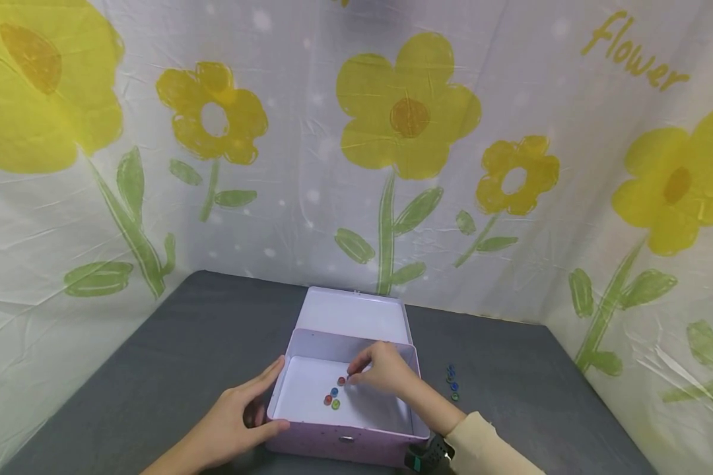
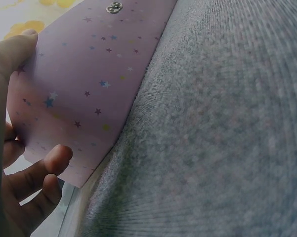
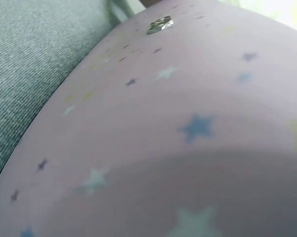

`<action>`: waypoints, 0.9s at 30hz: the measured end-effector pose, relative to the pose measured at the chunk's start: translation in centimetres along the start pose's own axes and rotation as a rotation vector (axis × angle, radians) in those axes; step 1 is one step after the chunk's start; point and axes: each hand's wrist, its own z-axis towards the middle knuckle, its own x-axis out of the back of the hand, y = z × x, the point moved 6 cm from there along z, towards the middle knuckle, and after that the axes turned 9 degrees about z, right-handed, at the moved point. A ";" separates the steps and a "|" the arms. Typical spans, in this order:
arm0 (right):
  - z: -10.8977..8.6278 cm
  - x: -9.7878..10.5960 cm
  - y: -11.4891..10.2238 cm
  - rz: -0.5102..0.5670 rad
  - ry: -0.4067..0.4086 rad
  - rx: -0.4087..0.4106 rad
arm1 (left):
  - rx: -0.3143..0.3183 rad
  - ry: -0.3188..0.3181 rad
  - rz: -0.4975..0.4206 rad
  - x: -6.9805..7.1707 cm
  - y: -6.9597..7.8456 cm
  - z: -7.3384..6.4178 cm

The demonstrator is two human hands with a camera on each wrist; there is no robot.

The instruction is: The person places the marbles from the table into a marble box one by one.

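Note:
An open metal box (image 1: pixel 315 430), pink-purple with small stars outside and white inside, stands on the grey surface with its lid (image 1: pixel 356 313) laid back behind it. My left hand (image 1: pixel 234 412) grips the box at its left side, thumb at the front corner and fingers along the left wall. Inside the box, my right hand (image 1: pixel 383 369) pinches a small dark marble (image 1: pixel 348 377), mostly hidden by the fingertips. Close by on the box floor lie a red marble (image 1: pixel 341 381), a blue marble (image 1: pixel 335 392), another red marble (image 1: pixel 328 400) and a green marble (image 1: pixel 335 404).
To the right of the box, several blue and green marbles (image 1: pixel 454 386) lie in a row on the grey cloth (image 1: pixel 499 369). A flower-print curtain (image 1: pixel 297 198) hangs behind and at both sides. A metal clasp (image 3: pixel 160 24) sits on the box front.

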 end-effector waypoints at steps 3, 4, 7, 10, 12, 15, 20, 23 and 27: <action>0.0 -0.2 0.1 -0.020 -0.014 -0.009 | 0.005 -0.002 -0.001 0.0 -0.1 0.0; 0.0 -0.2 0.2 -0.025 -0.017 -0.012 | 0.008 -0.006 -0.001 0.0 -0.1 0.0; -0.1 -0.4 0.4 -0.037 -0.024 -0.030 | 0.010 -0.013 -0.002 -0.1 -0.1 0.0; -0.1 -0.4 0.5 -0.042 -0.028 -0.037 | 0.007 -0.012 -0.002 -0.1 -0.1 0.0; -0.2 -0.4 0.5 -0.049 -0.032 -0.035 | 0.003 -0.007 -0.001 0.0 -0.1 0.0; -0.2 -0.5 0.3 -0.064 -0.041 -0.017 | -0.001 -0.002 -0.001 0.0 -0.1 0.1; -0.3 -0.5 0.2 -0.096 -0.038 -0.018 | -0.002 -0.002 0.001 0.1 0.0 0.1; -0.4 -0.4 0.2 -0.107 -0.027 -0.038 | -0.011 -0.001 0.002 0.2 0.2 0.1; -0.5 -0.2 0.1 -0.090 -0.011 -0.037 | -0.021 -0.001 0.001 0.2 0.3 0.0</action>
